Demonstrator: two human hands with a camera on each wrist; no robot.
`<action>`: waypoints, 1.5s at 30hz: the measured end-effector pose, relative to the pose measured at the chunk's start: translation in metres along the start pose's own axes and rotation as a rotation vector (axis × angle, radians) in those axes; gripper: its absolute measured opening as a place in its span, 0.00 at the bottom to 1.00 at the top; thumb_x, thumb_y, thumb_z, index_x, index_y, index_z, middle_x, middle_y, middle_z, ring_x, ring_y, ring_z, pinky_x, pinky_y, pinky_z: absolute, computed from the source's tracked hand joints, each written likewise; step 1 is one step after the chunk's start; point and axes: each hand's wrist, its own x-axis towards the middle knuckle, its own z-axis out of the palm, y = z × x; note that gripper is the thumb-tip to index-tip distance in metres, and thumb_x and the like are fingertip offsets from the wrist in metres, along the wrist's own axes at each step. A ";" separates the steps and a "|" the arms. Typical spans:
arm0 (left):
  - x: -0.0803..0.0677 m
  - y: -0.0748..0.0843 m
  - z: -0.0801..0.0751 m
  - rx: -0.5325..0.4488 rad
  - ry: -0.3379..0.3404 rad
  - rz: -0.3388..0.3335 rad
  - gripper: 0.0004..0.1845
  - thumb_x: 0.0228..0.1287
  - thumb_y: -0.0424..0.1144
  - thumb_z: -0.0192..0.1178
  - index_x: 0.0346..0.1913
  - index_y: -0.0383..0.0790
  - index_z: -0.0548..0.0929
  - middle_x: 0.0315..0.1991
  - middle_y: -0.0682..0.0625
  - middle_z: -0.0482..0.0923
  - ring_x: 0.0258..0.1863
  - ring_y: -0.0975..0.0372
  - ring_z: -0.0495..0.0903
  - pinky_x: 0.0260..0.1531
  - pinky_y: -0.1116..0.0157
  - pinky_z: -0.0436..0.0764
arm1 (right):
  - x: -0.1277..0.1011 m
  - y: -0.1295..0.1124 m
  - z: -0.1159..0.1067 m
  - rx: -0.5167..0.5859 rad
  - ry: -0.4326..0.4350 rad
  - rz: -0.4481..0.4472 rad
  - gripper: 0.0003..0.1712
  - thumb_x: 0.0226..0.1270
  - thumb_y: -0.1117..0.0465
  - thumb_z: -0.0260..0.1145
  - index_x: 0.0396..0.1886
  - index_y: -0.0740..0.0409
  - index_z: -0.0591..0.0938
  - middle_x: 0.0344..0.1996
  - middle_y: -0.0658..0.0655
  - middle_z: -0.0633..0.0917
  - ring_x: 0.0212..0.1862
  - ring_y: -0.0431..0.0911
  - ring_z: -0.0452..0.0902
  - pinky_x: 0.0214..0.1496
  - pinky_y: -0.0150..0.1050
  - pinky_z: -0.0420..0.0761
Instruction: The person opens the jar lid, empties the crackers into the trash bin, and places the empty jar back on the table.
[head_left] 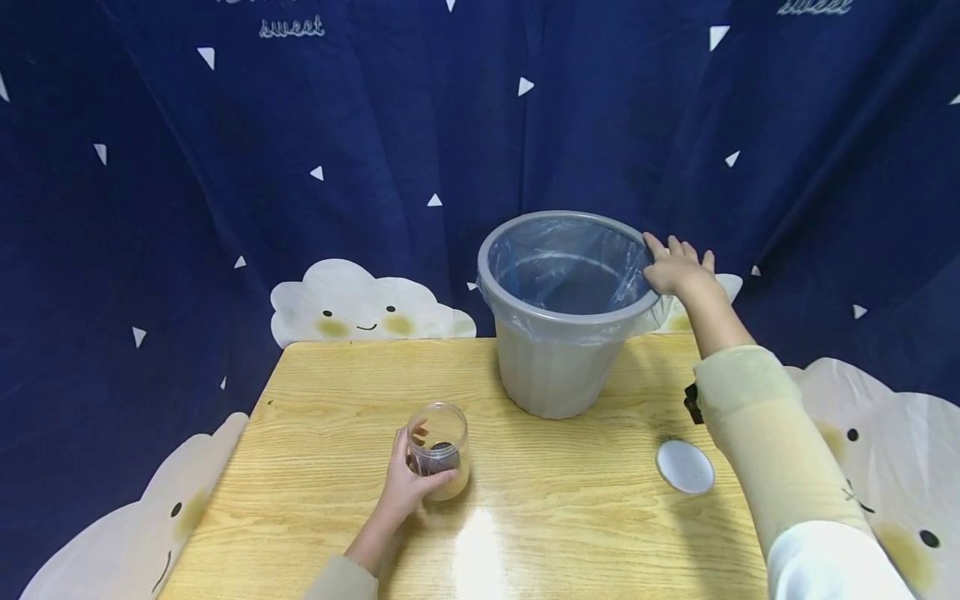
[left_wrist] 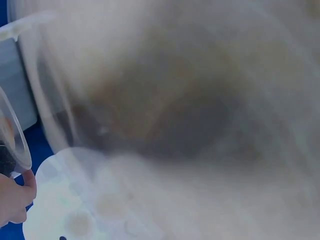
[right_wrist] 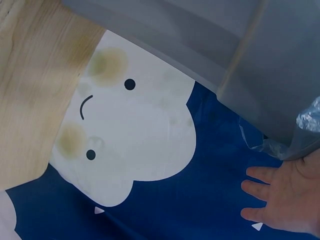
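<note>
A clear round jar [head_left: 459, 479] without a cover stands at the middle front of the wooden table. My left hand [head_left: 407, 485] grips it from the left side, thumb in front and fingers behind. Inside sits a dark round thing [head_left: 444, 457], perhaps a chocolate cookie. At the back, a grey bin [head_left: 558, 367] is lined with a thin transparent bag [head_left: 517, 258]. My right hand [head_left: 675, 268] rests at the bin's right rim, its fingers straight and spread. In the right wrist view, those fingers [right_wrist: 260, 190] extend beside the bin; the thumb is hidden.
A white round lid [head_left: 686, 467] lies on the table [head_left: 337, 400] at the right, near my right forearm. Behind the table hangs a dark blue curtain [head_left: 375, 108] with white clouds and triangles. A blurred pale layer covers most of the left wrist view.
</note>
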 end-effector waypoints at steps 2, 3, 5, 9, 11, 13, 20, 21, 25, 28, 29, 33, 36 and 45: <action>0.005 0.004 -0.001 0.022 0.008 0.009 0.46 0.35 0.28 0.73 0.62 0.35 0.63 0.53 0.32 0.62 0.51 0.43 0.61 0.46 0.60 0.66 | 0.000 0.000 0.000 0.000 0.000 0.000 0.38 0.65 0.59 0.39 0.72 0.57 0.38 0.67 0.76 0.37 0.67 0.69 0.28 0.63 0.67 0.25; 0.007 0.005 -0.001 0.027 0.010 0.015 0.45 0.35 0.28 0.73 0.62 0.35 0.63 0.53 0.31 0.62 0.51 0.42 0.61 0.48 0.58 0.66 | 0.000 0.000 0.000 0.001 0.000 0.000 0.38 0.65 0.59 0.39 0.72 0.57 0.38 0.67 0.75 0.37 0.67 0.69 0.28 0.63 0.67 0.24; 0.012 0.009 -0.001 0.037 0.012 0.027 0.45 0.35 0.28 0.74 0.62 0.35 0.63 0.53 0.32 0.62 0.52 0.41 0.61 0.50 0.55 0.67 | 0.000 0.000 0.000 0.001 0.002 0.000 0.38 0.65 0.59 0.39 0.72 0.57 0.38 0.67 0.76 0.37 0.67 0.69 0.28 0.63 0.67 0.25; 0.021 0.019 -0.001 0.058 0.016 0.067 0.45 0.34 0.28 0.74 0.61 0.33 0.64 0.51 0.35 0.63 0.53 0.39 0.61 0.53 0.50 0.67 | 0.000 0.000 0.000 0.001 0.004 0.000 0.37 0.65 0.59 0.39 0.72 0.58 0.38 0.67 0.76 0.38 0.67 0.69 0.28 0.63 0.67 0.25; 0.026 0.023 -0.002 0.075 0.021 0.093 0.45 0.34 0.28 0.74 0.61 0.32 0.64 0.51 0.35 0.64 0.53 0.39 0.62 0.53 0.49 0.68 | -0.001 0.000 0.000 0.003 0.004 0.001 0.37 0.65 0.59 0.39 0.72 0.58 0.38 0.67 0.76 0.38 0.67 0.69 0.28 0.63 0.67 0.25; 0.031 0.028 -0.002 0.082 0.028 0.108 0.45 0.33 0.28 0.74 0.60 0.32 0.64 0.50 0.34 0.63 0.52 0.39 0.63 0.52 0.49 0.68 | -0.001 0.000 0.000 0.005 0.004 0.003 0.37 0.65 0.59 0.39 0.72 0.58 0.38 0.67 0.76 0.38 0.67 0.69 0.28 0.63 0.67 0.24; 0.052 0.017 -0.002 0.091 0.086 0.151 0.47 0.30 0.30 0.76 0.61 0.37 0.66 0.49 0.40 0.65 0.50 0.52 0.65 0.52 0.54 0.71 | -0.003 0.001 -0.001 0.009 0.004 0.004 0.37 0.65 0.59 0.39 0.72 0.57 0.38 0.67 0.76 0.37 0.67 0.69 0.28 0.63 0.67 0.24; 0.054 0.018 -0.002 0.091 0.093 0.158 0.47 0.30 0.30 0.76 0.61 0.37 0.65 0.49 0.40 0.65 0.50 0.50 0.65 0.52 0.54 0.71 | -0.003 0.001 -0.001 0.010 0.006 0.003 0.37 0.65 0.59 0.39 0.72 0.58 0.38 0.67 0.76 0.38 0.67 0.69 0.28 0.63 0.67 0.24; 0.056 0.040 -0.004 0.097 0.124 0.177 0.47 0.30 0.27 0.75 0.61 0.33 0.65 0.49 0.35 0.64 0.51 0.46 0.65 0.52 0.51 0.70 | -0.002 0.001 -0.001 0.005 0.006 0.003 0.37 0.65 0.59 0.39 0.72 0.57 0.38 0.67 0.76 0.38 0.67 0.69 0.28 0.63 0.67 0.24; 0.059 0.049 -0.003 0.125 0.166 0.221 0.46 0.29 0.27 0.74 0.59 0.30 0.66 0.47 0.36 0.65 0.48 0.47 0.66 0.48 0.54 0.71 | -0.001 0.001 -0.001 0.004 0.004 0.004 0.37 0.65 0.59 0.39 0.72 0.57 0.38 0.67 0.76 0.38 0.67 0.69 0.28 0.63 0.67 0.24; 0.062 0.047 -0.003 0.124 0.176 0.231 0.45 0.28 0.27 0.75 0.59 0.31 0.66 0.46 0.36 0.65 0.48 0.48 0.65 0.49 0.54 0.71 | -0.001 0.001 -0.001 0.004 0.004 0.005 0.37 0.65 0.59 0.39 0.72 0.57 0.38 0.67 0.76 0.38 0.67 0.69 0.28 0.63 0.67 0.24; 0.076 0.037 -0.004 0.135 0.209 0.232 0.46 0.27 0.28 0.76 0.59 0.34 0.67 0.47 0.36 0.64 0.48 0.52 0.64 0.51 0.54 0.70 | -0.001 0.002 0.000 0.006 0.006 0.008 0.37 0.65 0.59 0.39 0.72 0.57 0.38 0.67 0.76 0.38 0.67 0.69 0.29 0.63 0.67 0.24; 0.086 0.032 -0.005 0.138 0.222 0.210 0.48 0.27 0.31 0.77 0.60 0.39 0.67 0.50 0.36 0.63 0.50 0.54 0.63 0.54 0.54 0.68 | 0.000 0.002 0.000 0.005 0.007 0.007 0.37 0.65 0.59 0.39 0.72 0.57 0.38 0.67 0.76 0.38 0.67 0.69 0.29 0.63 0.67 0.24; 0.105 0.046 -0.005 0.155 0.263 0.216 0.48 0.27 0.35 0.78 0.60 0.40 0.67 0.50 0.41 0.62 0.52 0.53 0.63 0.57 0.54 0.67 | 0.001 0.002 0.002 0.003 0.008 0.010 0.37 0.65 0.59 0.39 0.72 0.57 0.38 0.67 0.75 0.38 0.67 0.69 0.28 0.63 0.66 0.24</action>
